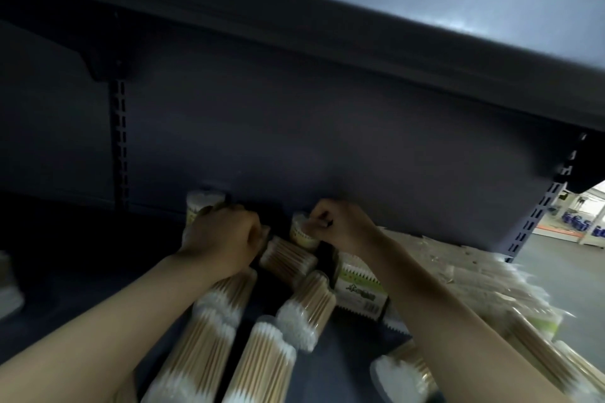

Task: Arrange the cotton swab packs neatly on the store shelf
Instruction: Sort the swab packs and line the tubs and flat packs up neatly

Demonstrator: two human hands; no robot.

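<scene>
A dark grey shelf [85, 278] carries the goods, under another shelf board [360, 10]. Round swab packs [203, 360] lie on their sides at the front, tips facing out. Two packs [302, 232] stand upright near the back panel. A green-labelled box [360, 288] lies beside flat bagged swabs [491, 288] on the right.

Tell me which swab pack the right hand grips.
The upright round pack by the back panel, under the right hand; the packs nearer the camera lie flat.
</scene>
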